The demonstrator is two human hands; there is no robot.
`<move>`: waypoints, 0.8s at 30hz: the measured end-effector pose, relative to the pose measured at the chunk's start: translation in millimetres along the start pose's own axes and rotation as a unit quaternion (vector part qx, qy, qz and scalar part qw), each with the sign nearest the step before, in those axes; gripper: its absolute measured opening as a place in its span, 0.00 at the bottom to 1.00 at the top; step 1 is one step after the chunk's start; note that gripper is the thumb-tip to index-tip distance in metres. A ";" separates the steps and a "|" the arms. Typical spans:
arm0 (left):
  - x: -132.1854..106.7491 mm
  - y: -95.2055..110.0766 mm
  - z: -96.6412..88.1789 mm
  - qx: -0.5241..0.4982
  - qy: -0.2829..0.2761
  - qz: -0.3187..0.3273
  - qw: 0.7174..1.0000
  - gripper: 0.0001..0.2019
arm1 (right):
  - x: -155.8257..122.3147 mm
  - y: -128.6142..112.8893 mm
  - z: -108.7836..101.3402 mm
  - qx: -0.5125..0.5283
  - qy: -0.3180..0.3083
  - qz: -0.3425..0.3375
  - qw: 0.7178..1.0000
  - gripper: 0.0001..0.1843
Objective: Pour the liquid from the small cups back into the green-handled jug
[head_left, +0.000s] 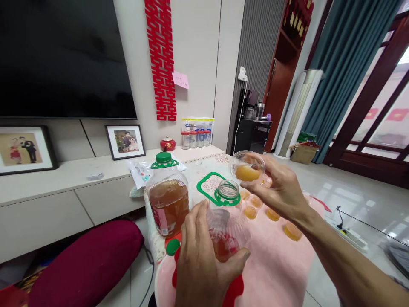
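My left hand (pixel 204 260) is wrapped around the near side of a clear plastic jug (pixel 234 221) with a green collar handle (pixel 207 185) and an uncapped mouth. A little amber-brown liquid shows low in this jug, partly hidden by my fingers. In my right hand (pixel 277 183) is a clear plastic cup (pixel 247 166), tilted beside and just above the jug's mouth, with yellow-orange contents. A second jug (pixel 169 200), capped in green and mostly full of amber-brown liquid, stands to the left. A loose green cap (pixel 173 247) lies near its base.
Several small cups of orange-yellow contents (pixel 251 212) stand on the pink tablecloth (pixel 271 264) right of the jug. Behind is a low white cabinet (pixel 76 175) with framed photos, a red pot (pixel 168 143) and red-lidded jars (pixel 193 140). A maroon stool (pixel 89 264) is at lower left.
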State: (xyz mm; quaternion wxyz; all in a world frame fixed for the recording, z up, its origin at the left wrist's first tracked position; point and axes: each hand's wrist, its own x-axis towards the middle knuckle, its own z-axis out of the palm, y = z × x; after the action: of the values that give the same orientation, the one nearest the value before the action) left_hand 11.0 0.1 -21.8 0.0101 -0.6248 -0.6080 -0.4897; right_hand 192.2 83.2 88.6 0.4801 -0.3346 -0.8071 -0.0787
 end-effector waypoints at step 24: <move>6.3 4.9 -2.7 0.047 0.029 0.058 0.997 0.45 | 15.9 -1.0 -0.3 -0.088 0.014 -0.164 0.982 0.27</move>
State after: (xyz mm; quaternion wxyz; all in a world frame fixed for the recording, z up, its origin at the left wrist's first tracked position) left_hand 11.8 1.9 -13.6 0.0851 -0.6436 -0.5925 -0.4769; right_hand 186.8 89.7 102.1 0.4408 -0.2377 -0.8340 -0.2315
